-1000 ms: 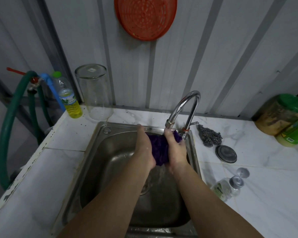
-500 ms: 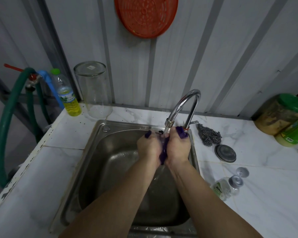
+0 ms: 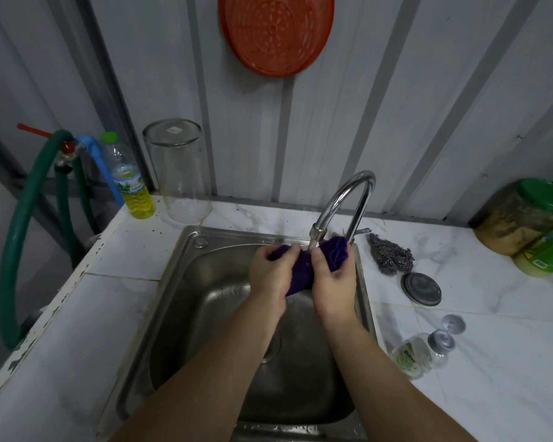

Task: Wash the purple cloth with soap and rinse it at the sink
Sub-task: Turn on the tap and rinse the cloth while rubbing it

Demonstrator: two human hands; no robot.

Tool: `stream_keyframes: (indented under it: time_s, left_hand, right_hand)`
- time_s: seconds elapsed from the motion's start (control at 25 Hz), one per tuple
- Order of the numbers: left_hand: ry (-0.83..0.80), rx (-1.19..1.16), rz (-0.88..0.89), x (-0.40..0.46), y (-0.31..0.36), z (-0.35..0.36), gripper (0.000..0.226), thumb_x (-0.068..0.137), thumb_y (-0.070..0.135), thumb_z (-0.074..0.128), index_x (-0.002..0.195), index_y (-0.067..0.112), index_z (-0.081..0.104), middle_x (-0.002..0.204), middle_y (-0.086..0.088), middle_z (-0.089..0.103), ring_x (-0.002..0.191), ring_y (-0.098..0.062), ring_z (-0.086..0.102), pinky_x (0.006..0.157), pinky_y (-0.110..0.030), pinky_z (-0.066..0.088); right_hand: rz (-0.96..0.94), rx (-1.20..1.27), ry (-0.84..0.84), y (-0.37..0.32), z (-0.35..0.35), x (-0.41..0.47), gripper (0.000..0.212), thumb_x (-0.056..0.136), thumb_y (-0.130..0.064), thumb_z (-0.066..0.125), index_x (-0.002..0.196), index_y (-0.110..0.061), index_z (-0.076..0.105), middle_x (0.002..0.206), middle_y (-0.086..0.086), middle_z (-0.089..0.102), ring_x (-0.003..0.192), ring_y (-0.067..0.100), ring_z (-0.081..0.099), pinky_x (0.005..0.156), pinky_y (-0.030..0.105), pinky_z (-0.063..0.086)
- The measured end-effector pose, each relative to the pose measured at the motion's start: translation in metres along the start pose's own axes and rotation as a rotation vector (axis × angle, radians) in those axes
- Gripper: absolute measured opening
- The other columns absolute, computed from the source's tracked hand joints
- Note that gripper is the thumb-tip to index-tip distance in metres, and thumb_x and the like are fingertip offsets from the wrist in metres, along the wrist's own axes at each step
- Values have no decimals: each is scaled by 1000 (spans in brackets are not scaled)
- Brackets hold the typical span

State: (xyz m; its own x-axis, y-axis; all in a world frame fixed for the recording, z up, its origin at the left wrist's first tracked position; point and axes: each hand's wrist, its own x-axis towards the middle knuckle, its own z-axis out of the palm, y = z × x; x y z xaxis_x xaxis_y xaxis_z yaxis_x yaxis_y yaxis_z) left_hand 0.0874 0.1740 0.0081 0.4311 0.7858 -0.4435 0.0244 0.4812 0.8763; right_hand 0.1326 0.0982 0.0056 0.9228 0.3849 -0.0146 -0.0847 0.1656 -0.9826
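item: purple cloth (image 3: 304, 269) | location: under the faucet (image 3: 342, 202) spout, over our sink (image 3: 186, 295) | left hand (image 3: 270, 275), right hand (image 3: 334, 282): both clench it bunched, so we judge, to work water through

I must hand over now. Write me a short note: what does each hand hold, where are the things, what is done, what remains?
Left hand and right hand: both shut on the purple cloth, over the sink.
Cloth sits bunched right under the tap spout; water seems to run onto it.
Small clear bottle lies on the counter at the right.
Done: cloth is wet.
Left: finish rinsing, then wring.
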Motion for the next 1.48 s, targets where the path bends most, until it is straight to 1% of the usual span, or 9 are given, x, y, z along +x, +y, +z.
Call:
stream_keyframes:
  time_s: [0.2, 0.4, 0.56, 0.76, 0.96, 1.12, 1.2, 1.32, 1.48]
  left_hand:
    - [62, -16, 5, -2, 2, 2, 13, 95, 28, 69, 95, 15, 66, 100, -14, 74, 92, -33, 73, 84, -47, 63]
    - [39, -135, -291, 2, 21, 6, 54, 95, 62, 53, 99, 9, 66, 94, -11, 72, 90, -29, 71, 89, -44, 60]
    - [-76, -184, -364, -10, 16, 12, 47, 103, 47, 46, 91, 5, 63, 72, -11, 66, 69, -24, 66, 63, -33, 54]
    - [-134, -188, -350, -14, 12, 15, 41, 106, 37, 44, 93, 9, 70, 67, -5, 73, 54, -21, 70, 47, -25, 55]
    - [-104, -106, -318, -22, 12, 20, 41, 107, 37, 42, 98, 8, 69, 86, -11, 73, 74, -29, 70, 72, -40, 59]
    - [-74, -139, -311, -17, 9, 15, 32, 98, 44, 59, 104, 13, 68, 103, -15, 76, 92, -36, 74, 86, -57, 61]
    - [-43, -133, -301, -10, 9, 11, 36, 92, 42, 68, 112, 12, 70, 106, -16, 77, 93, -38, 75, 84, -59, 61]
    - [13, -150, -286, 6, 6, 10, 35, 94, 37, 67, 114, 9, 69, 105, -18, 77, 91, -38, 76, 82, -59, 62]
    - [24, -95, -229, 12, 8, 13, 34, 104, 32, 54, 115, 5, 71, 95, -12, 75, 75, -25, 72, 68, -34, 62]
  right_hand:
    - [-305, -485, -50, 5, -9, -18, 23, 92, -28, 62, 114, -22, 59, 110, 2, 61, 100, -4, 56, 92, 24, 50]
    - [-275, -416, -40, -4, 3, -40, 24, 81, -29, 77, 69, -27, 57, 102, -3, 50, 98, 1, 53, 84, 5, 40]
    - [-355, -477, 56, 4, 11, -28, 26, 80, -44, 70, 64, -29, 57, 82, -10, 54, 84, 15, 56, 77, 9, 40]
    - [-2, -378, 82, -11, 13, 11, 27, 88, -27, 69, 62, -20, 64, 60, -3, 65, 57, 12, 60, 59, 22, 48]
    - [333, -277, 12, -9, 9, 36, 16, 82, -22, 66, 70, -12, 67, 68, 11, 69, 68, 29, 66, 71, 52, 59]
    - [438, -159, 38, 7, 0, 34, 34, 81, -45, 67, 97, -15, 64, 95, 9, 72, 87, 28, 72, 83, 48, 61]
    - [409, -170, 22, 13, -4, 25, 51, 72, -53, 71, 107, -16, 61, 101, 8, 73, 93, 27, 73, 86, 48, 61]
    - [150, -318, 8, 10, -9, 4, 21, 89, -26, 68, 104, -17, 57, 93, -4, 69, 95, 16, 70, 77, 22, 56]
    - [-213, -314, -147, 1, -12, -27, 34, 95, -8, 58, 124, -26, 57, 118, -8, 64, 111, -8, 59, 93, 8, 46]
